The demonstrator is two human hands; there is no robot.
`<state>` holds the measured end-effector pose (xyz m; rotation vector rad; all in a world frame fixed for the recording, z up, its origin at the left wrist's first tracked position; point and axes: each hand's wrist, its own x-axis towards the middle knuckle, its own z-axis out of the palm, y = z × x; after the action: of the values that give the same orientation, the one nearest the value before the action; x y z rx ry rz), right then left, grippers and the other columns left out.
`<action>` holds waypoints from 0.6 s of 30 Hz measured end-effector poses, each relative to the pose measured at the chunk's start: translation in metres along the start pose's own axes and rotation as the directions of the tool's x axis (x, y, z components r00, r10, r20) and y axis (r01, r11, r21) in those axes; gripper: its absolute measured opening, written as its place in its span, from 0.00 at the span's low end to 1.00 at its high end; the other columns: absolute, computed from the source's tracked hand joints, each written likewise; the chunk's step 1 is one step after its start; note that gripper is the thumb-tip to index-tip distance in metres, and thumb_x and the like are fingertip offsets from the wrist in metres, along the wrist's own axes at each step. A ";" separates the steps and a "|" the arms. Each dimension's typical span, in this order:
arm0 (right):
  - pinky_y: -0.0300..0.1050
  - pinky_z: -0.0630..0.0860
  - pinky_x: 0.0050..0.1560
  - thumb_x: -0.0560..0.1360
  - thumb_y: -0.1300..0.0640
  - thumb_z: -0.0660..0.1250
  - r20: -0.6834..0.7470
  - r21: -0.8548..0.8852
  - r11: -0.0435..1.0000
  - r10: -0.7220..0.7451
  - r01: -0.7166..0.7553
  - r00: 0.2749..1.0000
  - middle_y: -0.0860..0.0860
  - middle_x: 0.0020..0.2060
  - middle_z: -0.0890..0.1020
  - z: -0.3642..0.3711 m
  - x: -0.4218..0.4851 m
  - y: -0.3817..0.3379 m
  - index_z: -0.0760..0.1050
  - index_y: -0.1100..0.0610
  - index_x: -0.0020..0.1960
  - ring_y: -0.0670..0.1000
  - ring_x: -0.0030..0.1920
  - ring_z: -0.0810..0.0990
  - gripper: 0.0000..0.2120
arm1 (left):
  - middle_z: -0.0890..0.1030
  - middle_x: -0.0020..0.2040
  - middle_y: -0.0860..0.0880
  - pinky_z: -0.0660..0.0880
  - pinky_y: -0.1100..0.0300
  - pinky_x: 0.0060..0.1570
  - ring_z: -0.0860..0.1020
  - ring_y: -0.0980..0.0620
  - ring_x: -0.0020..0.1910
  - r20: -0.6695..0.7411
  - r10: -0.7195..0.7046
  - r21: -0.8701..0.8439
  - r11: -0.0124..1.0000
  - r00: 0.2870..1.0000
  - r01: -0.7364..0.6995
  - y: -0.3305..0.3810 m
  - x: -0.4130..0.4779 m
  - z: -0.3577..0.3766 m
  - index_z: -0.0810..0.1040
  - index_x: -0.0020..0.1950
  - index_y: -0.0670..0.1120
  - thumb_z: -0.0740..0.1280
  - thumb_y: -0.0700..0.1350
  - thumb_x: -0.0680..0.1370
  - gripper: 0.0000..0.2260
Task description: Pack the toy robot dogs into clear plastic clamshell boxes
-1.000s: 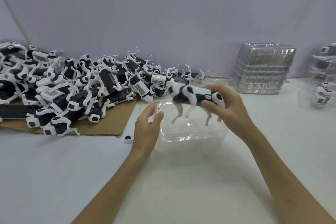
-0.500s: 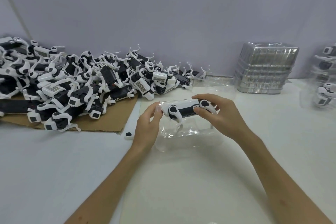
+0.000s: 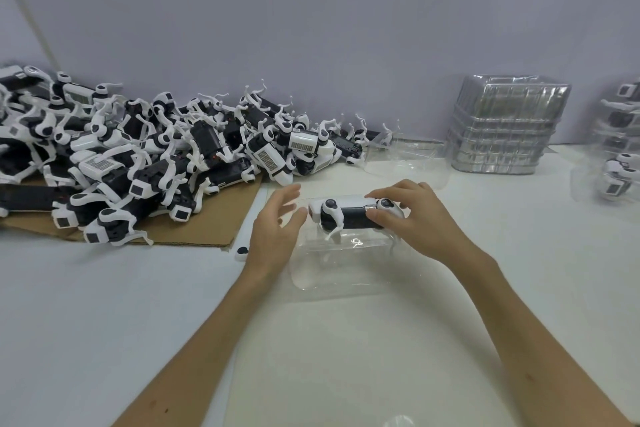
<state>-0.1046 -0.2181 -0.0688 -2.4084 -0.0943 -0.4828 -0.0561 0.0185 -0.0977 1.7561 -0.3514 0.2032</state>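
Observation:
A black-and-white toy robot dog lies on its side in an open clear clamshell box on the white table. My right hand lies over the dog's rear end, fingers curled onto it and pressing it down. My left hand hovers just left of the box with fingers spread, holding nothing; its fingertips are close to the dog's head. A big heap of loose robot dogs covers a sheet of cardboard at the left.
A stack of empty clear clamshells stands at the back right. Packed boxes sit at the far right edge. Another open clear shell lies behind the hands. A small black-and-white part lies by the cardboard corner.
The dog has gone from held above the box down into it, lying flat. My left hand has let go of the box edge and opened its fingers.

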 end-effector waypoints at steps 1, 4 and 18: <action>0.47 0.67 0.60 0.77 0.43 0.69 0.026 0.021 1.000 0.015 -0.015 1.000 0.41 0.52 0.77 -0.001 0.001 0.001 0.80 0.40 0.60 0.47 0.57 0.68 0.12 | 0.79 0.64 0.56 0.70 0.61 0.62 0.76 0.56 0.64 0.013 0.041 -0.011 0.999 0.999 -0.041 0.002 -0.002 0.000 0.77 0.67 0.52 0.67 0.45 0.81 0.14; 0.51 0.65 0.65 0.77 0.44 0.69 0.036 -0.037 0.999 0.024 -0.022 0.999 0.43 0.54 0.77 -0.001 0.001 0.003 0.80 0.41 0.61 0.46 0.59 0.66 0.12 | 0.80 0.62 0.61 0.69 0.59 0.65 0.74 0.61 0.65 0.132 0.065 0.027 0.997 0.989 -0.069 0.006 -0.007 0.002 0.80 0.64 0.53 0.68 0.48 0.78 0.14; 0.42 0.64 0.61 0.79 0.47 0.68 0.086 0.108 0.987 0.108 -0.117 0.991 0.44 0.56 0.72 0.003 0.002 -0.001 0.79 0.40 0.54 0.48 0.64 0.70 0.05 | 0.68 0.73 0.56 0.63 0.57 0.68 0.66 0.59 0.71 0.118 -0.030 0.134 0.991 0.993 0.014 0.004 -0.006 0.006 0.83 0.54 0.52 0.63 0.34 0.78 0.15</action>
<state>-0.1018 -0.2154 -0.0698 -2.3072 -0.0199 -0.3213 -0.0631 0.0121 -0.0972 1.9083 -0.4129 0.1067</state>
